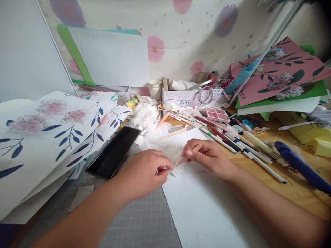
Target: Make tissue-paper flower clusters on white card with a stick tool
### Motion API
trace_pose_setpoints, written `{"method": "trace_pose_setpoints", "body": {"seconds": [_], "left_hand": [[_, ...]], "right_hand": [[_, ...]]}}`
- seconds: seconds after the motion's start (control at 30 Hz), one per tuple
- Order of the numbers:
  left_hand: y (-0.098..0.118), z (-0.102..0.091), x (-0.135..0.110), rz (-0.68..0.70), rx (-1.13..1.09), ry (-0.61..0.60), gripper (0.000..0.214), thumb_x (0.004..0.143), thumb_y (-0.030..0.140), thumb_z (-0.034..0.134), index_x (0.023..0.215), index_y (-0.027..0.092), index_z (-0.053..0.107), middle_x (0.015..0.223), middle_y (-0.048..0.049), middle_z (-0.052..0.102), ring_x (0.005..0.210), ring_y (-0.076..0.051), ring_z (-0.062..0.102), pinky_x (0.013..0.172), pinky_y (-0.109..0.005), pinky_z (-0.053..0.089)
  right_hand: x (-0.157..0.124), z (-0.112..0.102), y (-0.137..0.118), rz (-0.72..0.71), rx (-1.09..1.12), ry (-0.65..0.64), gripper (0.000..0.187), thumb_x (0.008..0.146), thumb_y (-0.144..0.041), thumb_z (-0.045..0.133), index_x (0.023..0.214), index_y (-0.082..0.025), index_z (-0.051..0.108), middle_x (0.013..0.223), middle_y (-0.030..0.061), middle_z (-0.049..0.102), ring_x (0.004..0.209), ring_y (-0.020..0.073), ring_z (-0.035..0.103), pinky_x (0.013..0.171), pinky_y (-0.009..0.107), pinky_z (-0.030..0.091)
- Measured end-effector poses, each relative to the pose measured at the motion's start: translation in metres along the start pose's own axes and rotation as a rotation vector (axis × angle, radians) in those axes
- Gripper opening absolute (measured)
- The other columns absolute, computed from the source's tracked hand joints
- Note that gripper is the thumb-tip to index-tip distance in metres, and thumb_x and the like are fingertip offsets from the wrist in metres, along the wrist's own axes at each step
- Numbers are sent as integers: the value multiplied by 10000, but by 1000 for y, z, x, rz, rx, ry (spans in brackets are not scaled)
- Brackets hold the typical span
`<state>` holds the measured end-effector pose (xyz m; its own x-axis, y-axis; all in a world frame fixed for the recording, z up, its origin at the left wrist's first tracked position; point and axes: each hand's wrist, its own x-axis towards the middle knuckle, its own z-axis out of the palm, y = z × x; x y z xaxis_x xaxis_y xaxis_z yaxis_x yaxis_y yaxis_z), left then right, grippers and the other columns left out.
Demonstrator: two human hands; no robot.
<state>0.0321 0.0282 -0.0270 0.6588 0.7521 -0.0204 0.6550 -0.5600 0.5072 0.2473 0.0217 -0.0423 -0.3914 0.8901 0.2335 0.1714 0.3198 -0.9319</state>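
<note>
My right hand grips a flat wooden craft stick, which slants down to the left with its tip near the fingers of the other hand. My left hand is closed in a pinch, thumb and forefinger together at the edge of a small white frilly bit that looks like tissue paper. What exactly lies between those fingertips is too small to tell. Beneath both hands is a white sheet of paper. More whitish tissue is bunched just behind the fingers.
Left of my hands lies a black phone on a grey cutting mat. Flower-decorated white sheets lean at far left. Several pens spread over the right side. Behind are torn tissue, paper cups and pink flowered paper.
</note>
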Motion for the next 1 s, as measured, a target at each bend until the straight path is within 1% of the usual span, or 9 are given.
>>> {"method": "trace_pose_setpoints", "body": {"seconds": [0.17,0.33,0.4,0.5,0.63,0.8,0.87,1.0], "left_hand": [[0,0,-1,-16,0,26,222,794,176,499,814,239,711,718,19,625,667,-125,535,603,-238,347],[-1,1,-2,-57,9,15,242,793,184,499,881,259,711,719,23,624,637,-125,521,567,-242,320],[0,1,-2,-45,2,-2,241,793,185,501,884,262,711,717,28,625,629,-123,522,568,-243,323],[0,1,-3,15,-24,-39,229,807,194,500,865,251,714,731,17,644,659,-137,549,602,-250,340],[0,0,-4,52,-58,-84,222,827,209,494,831,241,714,763,0,676,714,-166,585,642,-262,356],[0,-1,-5,33,-60,-99,223,826,214,492,827,242,713,804,-6,696,743,-177,601,665,-268,368],[0,-2,-5,21,-65,-104,221,820,221,494,819,243,714,787,-5,697,742,-180,601,669,-269,372],[-2,-6,-6,7,-58,-111,224,810,228,501,833,250,723,761,-1,699,721,-176,594,666,-267,373]], "right_hand": [[2,3,3,18,-25,-14,279,882,-407,549,757,-161,594,654,0,562,592,108,482,552,238,374],[3,2,5,26,-30,5,296,879,-423,547,742,-165,591,637,-5,545,593,111,481,554,241,373],[2,1,4,39,-35,-21,303,876,-426,552,729,-164,592,622,-6,548,581,110,477,546,241,369],[2,-1,4,41,-31,-61,320,875,-423,555,691,-163,588,608,-7,551,564,105,469,533,239,363],[3,-1,3,40,2,-12,322,856,-448,576,696,-169,591,618,-2,561,575,112,500,549,244,386],[4,2,1,25,16,25,346,849,-485,573,704,-172,599,631,1,565,589,120,529,559,247,414],[4,3,2,11,28,37,342,851,-479,574,698,-173,596,636,1,569,603,123,544,573,248,430],[3,4,3,11,43,12,303,857,-444,580,731,-170,607,665,10,603,612,121,549,573,246,429]]}}
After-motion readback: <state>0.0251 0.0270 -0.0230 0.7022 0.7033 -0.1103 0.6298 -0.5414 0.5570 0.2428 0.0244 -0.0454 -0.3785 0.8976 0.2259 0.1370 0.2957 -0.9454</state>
